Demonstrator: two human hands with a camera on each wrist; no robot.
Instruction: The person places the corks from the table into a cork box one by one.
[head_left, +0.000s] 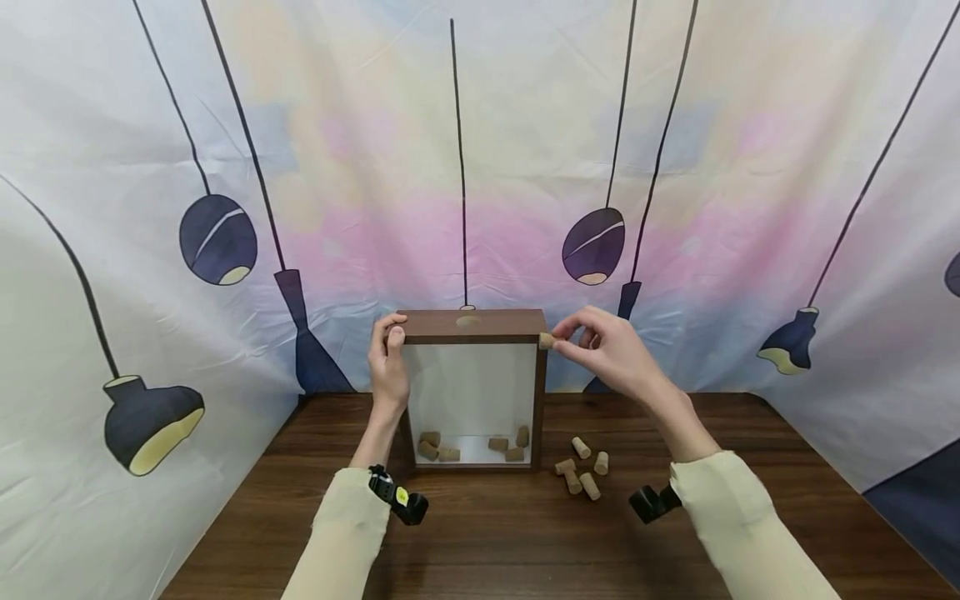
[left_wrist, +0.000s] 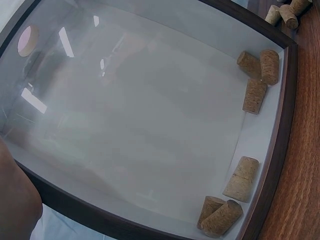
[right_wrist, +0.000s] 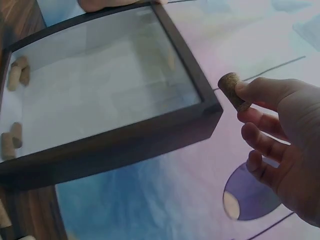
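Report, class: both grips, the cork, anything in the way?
Left grip holds clear-fronted box, upper left corner; right grip pinches tapered cork, near upper right corner; nothing over top hole.

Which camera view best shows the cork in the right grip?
The right wrist view, where the cork appears largest, pinched in the right grip. The head view shows it small at a top corner of the box; the left wrist view doesn't show it.

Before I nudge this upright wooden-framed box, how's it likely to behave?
The box could tip, being tall and shallow, though your left hand grips its upper corner. The corks inside would probably slide or roll, since they sit scattered along the bottom. Its clear front pane may be slick, judging by the reflections.
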